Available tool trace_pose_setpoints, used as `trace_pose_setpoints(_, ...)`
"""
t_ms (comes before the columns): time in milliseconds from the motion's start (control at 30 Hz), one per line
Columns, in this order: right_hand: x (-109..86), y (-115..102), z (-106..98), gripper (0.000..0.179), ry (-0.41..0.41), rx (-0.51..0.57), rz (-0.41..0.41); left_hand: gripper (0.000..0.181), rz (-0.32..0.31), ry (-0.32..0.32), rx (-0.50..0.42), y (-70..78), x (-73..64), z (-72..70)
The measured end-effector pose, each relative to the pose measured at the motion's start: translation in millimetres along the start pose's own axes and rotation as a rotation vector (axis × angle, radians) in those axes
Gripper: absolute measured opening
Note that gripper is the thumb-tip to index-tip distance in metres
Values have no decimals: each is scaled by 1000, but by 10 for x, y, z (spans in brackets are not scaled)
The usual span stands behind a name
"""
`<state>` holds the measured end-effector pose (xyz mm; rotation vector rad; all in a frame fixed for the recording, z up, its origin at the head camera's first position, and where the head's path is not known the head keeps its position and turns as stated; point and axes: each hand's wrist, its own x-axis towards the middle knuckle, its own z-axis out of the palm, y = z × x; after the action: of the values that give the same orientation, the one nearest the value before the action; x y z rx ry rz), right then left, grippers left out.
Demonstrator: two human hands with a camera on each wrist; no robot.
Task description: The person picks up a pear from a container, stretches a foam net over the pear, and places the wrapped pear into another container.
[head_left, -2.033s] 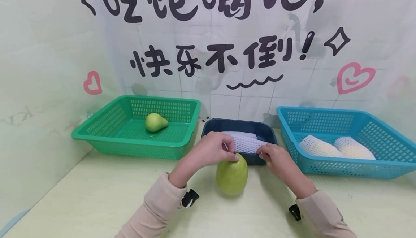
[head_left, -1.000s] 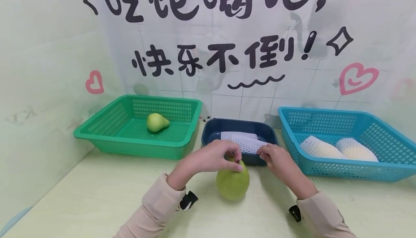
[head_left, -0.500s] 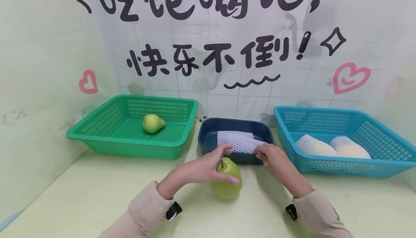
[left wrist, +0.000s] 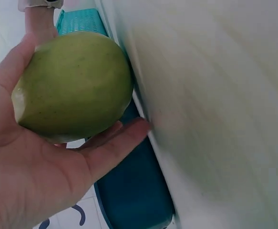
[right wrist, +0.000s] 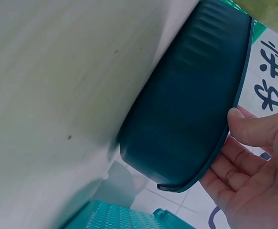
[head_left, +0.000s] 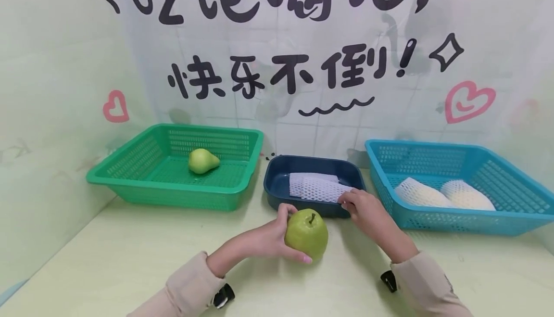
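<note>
My left hand [head_left: 270, 240] grips a large green pear [head_left: 308, 234] from the left, thumb in front and fingers behind. Its stem tips up toward me. In the left wrist view the pear [left wrist: 77, 86] lies in the palm, fingers spread along its underside. My right hand [head_left: 368, 213] is at the right front rim of a dark blue basin [head_left: 277, 196], fingertips pinching the end of a white foam net sleeve [head_left: 324, 191]. The basin wall hides part of those fingers in the right wrist view. Another foam net sleeve [head_left: 295, 182] lies behind it in the basin.
A green basket [head_left: 173, 189] with one smaller pear [head_left: 202, 161] stands on the left. At right, a blue basket [head_left: 459, 221] holds two foam-wrapped fruits [head_left: 421, 194]. A lettered sheet [head_left: 277, 81] covers the wall close behind them.
My left hand has gone from pinching the pear's stem, through loosening, to cupping its left side. The pear now tilts with its stem toward me. My right hand stays at the basin rim.
</note>
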<state>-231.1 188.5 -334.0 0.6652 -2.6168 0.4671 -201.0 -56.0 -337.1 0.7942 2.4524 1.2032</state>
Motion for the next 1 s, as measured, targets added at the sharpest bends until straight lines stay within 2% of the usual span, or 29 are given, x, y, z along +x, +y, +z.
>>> trace_pose_setpoints(267, -2, 33, 10, 11, 14, 1, -21, 83, 26, -40, 12, -26, 19, -1)
trace_pose_setpoints(467, 15, 22, 7, 10, -2, 10, -13, 84, -23, -59, -18, -39, 10, -45)
trace_pose_setpoints(567, 20, 11, -19, 8, -28, 41, 32, 84, -43, -62, -20, -44, 15, -64)
trace_pose_setpoints(733, 26, -5, -53, 19, -46, 126, 117, 86, -69, -79, -31, -64, 21, -91)
trace_pose_setpoints(933, 50, 8, -33, 17, -47, 156, 158, 82, -80, -93, -101, -97, 28, -122)
trace_pose_setpoints(1000, 60, 14, -12, 13, -55, 161, 167, 81, -69, -97, -93, -96, 24, -111)
